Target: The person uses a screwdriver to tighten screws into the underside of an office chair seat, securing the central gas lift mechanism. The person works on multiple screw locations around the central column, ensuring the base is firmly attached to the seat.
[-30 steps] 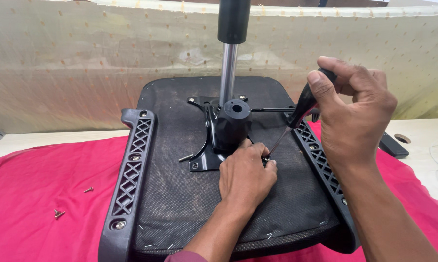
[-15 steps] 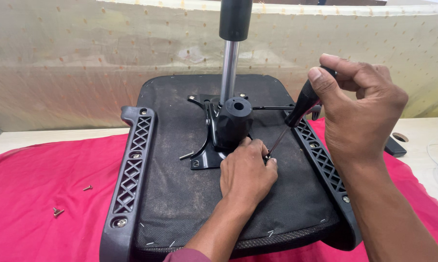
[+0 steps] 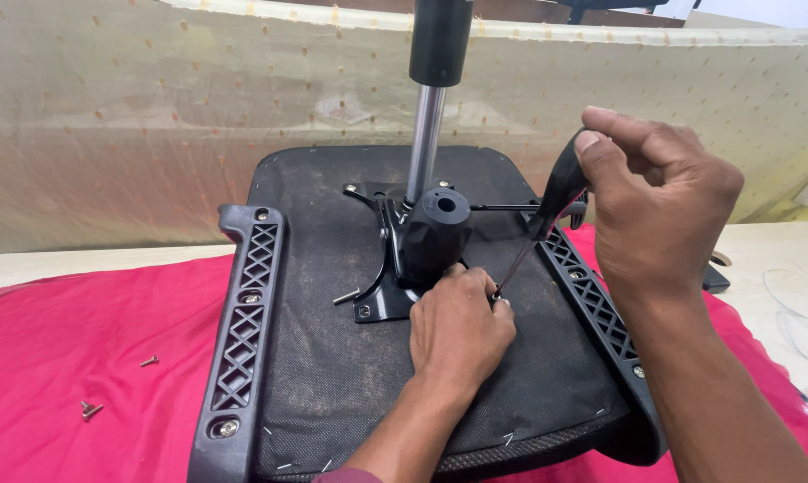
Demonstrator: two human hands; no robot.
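Note:
An upturned black chair seat [image 3: 350, 376] lies on a red cloth, its metal mechanism plate [image 3: 381, 300] and black hub [image 3: 435, 228] in the middle. A chrome gas column [image 3: 424, 143] rises from the hub. My right hand [image 3: 659, 192] grips the black handle of a screwdriver [image 3: 560, 192], whose shaft slants down to the plate's near right corner. My left hand [image 3: 457, 326] rests fingers-down on the seat at the screwdriver tip, covering that corner. What its fingers pinch is hidden.
Black lattice armrest brackets run along the seat's left side [image 3: 243, 331] and right side [image 3: 592, 300]. A loose bolt [image 3: 346, 295] lies by the plate. Small screws [image 3: 149, 361] [image 3: 89, 410] lie on the red cloth [image 3: 73, 376]. A beige curtain hangs behind.
Hands and screwdriver hold nearly the same position; only the view has shifted slightly.

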